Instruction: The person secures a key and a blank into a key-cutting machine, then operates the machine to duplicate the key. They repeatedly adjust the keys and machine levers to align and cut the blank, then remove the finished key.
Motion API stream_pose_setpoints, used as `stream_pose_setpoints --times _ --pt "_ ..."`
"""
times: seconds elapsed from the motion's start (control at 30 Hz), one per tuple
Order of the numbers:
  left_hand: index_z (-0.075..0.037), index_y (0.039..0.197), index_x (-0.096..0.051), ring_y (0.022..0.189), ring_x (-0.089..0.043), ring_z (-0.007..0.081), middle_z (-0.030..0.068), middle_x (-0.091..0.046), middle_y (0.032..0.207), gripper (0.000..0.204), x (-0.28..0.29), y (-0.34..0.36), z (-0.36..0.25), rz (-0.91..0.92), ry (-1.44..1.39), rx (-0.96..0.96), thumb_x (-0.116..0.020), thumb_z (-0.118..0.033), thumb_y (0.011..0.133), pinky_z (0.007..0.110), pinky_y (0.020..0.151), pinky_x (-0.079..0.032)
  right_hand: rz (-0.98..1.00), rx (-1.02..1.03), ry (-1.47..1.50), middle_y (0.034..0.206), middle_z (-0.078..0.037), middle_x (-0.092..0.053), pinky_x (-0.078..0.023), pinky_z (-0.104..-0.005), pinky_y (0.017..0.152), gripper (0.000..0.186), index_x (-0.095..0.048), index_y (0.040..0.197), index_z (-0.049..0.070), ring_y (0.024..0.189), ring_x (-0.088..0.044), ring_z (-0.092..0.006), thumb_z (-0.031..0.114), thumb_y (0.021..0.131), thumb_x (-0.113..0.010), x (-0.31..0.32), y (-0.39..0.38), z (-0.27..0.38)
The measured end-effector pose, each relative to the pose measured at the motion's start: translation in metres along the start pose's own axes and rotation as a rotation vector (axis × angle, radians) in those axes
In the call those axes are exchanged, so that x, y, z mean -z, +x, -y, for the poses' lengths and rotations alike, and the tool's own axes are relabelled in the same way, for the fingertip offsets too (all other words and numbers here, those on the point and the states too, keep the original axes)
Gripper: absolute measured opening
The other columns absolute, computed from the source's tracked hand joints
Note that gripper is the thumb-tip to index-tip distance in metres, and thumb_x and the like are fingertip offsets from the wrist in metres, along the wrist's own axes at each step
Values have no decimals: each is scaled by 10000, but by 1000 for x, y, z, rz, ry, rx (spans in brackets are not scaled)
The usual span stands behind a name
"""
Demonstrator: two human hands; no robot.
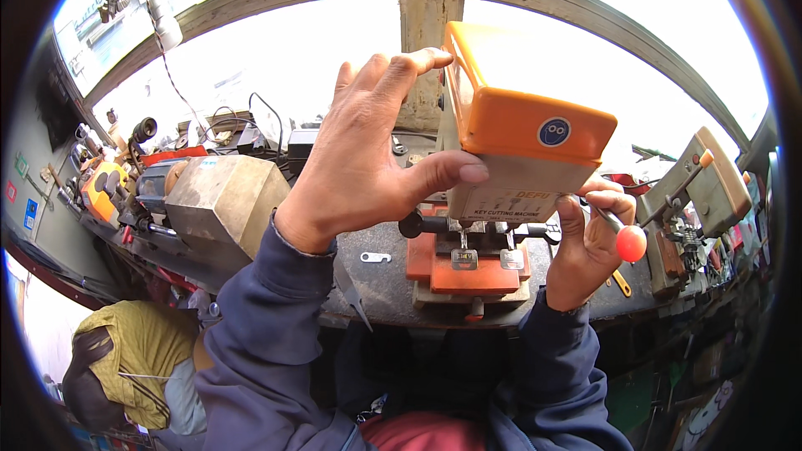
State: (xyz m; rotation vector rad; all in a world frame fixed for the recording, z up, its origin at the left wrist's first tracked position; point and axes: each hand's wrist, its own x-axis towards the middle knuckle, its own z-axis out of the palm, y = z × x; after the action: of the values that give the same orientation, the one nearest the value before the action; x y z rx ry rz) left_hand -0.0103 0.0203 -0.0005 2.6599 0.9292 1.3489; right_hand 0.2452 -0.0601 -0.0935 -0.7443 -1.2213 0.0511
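A key cutting machine with an orange cover [535, 113] stands in front of me on the bench. My left hand [363, 142] lies against its left side with fingers spread; the index fingertip reaches the cover's upper left edge and the thumb rests near the front. At the machine's right side, my right hand [585, 238] is closed around a metal lever [610, 219] that ends in a red ball knob [631, 244]. Below the cover, a key with a square head [464, 260] and a second key [512, 260] sit side by side over the red carriage [434, 271].
A small flat metal piece [376, 257] and a pointed metal tool [351, 294] lie left of the machine. Further left stands a grey metal-housed machine [225, 200]. Another machine [706, 179] is at right, near a yellow-handled tool [621, 284]. Yellow cloth [146, 351] lies lower left.
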Motion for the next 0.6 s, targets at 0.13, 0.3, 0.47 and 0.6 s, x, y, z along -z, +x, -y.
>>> stream_pose_setpoints --times 0.13,0.3,0.47,0.6 --pt "-57 1462 -540 1174 -601 364 192 -621 1206 1070 0 0 2 2 -15 -3 -799 -823 762 553 1147 -325 5 17 -34 1183 -109 -660 -482 -355 1061 350 -570 1173 52 1117 -633 -198 -45 938 -810 2 -1 1" --pt "-46 1462 -538 1170 -594 346 189 -625 1219 1080 0 1 4 1 -20 -15 -806 -821 759 520 1124 -346 12 -36 -34 1242 -127 -660 -457 -370 1117 400 -561 1252 34 1215 -624 -220 -55 944 -800 3 -5 2" --pt "-49 1467 -536 1161 -587 329 175 -631 1212 1078 1 1 3 2 -9 -6 -818 -808 756 490 1102 -359 35 -12 -77 1241 -129 -668 -453 -373 1117 394 -564 1268 24 1212 -626 -229 -33 957 -799 4 -2 2" --pt "-48 1456 -551 1141 -583 310 148 -632 1188 1068 2 1 1 -7 -33 13 -838 -790 744 478 1087 -364 42 -31 -134 1199 -116 -689 -467 -361 1085 381 -601 1261 -4 1152 -643 -210 20 954 -824 3 2 8"
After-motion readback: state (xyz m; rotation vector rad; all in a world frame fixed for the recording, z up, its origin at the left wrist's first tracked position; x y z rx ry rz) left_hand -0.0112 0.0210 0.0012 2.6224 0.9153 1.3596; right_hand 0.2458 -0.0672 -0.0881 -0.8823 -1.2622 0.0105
